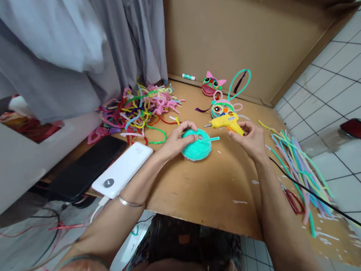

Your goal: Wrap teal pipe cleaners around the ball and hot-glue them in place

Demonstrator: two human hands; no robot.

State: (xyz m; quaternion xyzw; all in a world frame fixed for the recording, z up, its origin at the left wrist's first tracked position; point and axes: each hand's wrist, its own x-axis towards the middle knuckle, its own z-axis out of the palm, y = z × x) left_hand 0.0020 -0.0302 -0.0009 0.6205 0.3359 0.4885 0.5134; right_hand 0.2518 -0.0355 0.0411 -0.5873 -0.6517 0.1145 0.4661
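In the head view my left hand [181, 139] grips a round turquoise disc [198, 151] by its upper left side, thumb on its face. A short turquoise strip [213, 139] lies across the disc's middle and sticks out past its right edge. My right hand [250, 137] is closed around the handle of a yellow glue gun [225, 122], whose tip points left, above and right of the disc. Behind the glue gun sits a round decorated face [218, 109] with pink loops, and farther back a red and green one [210, 86] with pink ears.
Tangled pipe cleaners [146, 104] lie back left; straight ones [303, 171] lie right, beside red-handled scissors [293, 201]. A white power bank [123, 168] and black phone [88, 166] are left. A black cable [318, 197] crosses the right side. A glue stick [188, 77] lies behind.
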